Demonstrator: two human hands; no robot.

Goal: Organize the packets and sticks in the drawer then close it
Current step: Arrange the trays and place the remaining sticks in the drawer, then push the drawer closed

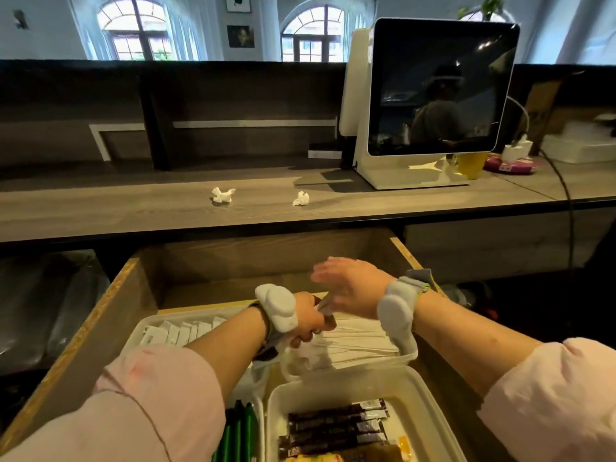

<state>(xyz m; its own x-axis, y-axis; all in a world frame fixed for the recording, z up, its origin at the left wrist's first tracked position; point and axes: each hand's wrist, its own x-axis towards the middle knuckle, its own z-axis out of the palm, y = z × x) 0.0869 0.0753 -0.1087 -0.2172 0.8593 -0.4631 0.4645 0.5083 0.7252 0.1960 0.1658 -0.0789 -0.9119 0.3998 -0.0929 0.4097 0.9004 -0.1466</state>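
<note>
Drawer (110, 305) is out, wide open under the worktop (133, 215), with raw wooden side walls running back on both flanks. Pale plastic trays fill the near part, packed rim to rim. Back left is a tray (138, 331) of white packets (173, 333) standing in a row. Back right, a second tray (412, 350) has long white sticks (360, 338) lying flat. Front right, a third tray (333, 383) carries dark brown stick packets (336, 425) laid side by side. Front left there are slim green items (237, 428), mostly hidden by a pink sleeve (160, 405).

Behind the trays the drawer floor is bare up to the back wall, and there's a strip of room along the left wall too.

Over the seam between the two back trays sits the left hand (310, 320), wrist bent down. Its fingers are curled tight round a small bundle (326, 311) of brown and white packets, too blurred to count. The right hand (350, 288) hovers just above and beside it, blurred, fingers stretched out and spread, nothing in it. Whether its thumb touches the bundle, I cannot tell. Both wrists wear padded grey bands (278, 310).

Up on the worktop, a crumpled tissue (222, 195) and a second tissue (301, 198) lie apart, and a dark screen (440, 88) stands off to the right.
</note>
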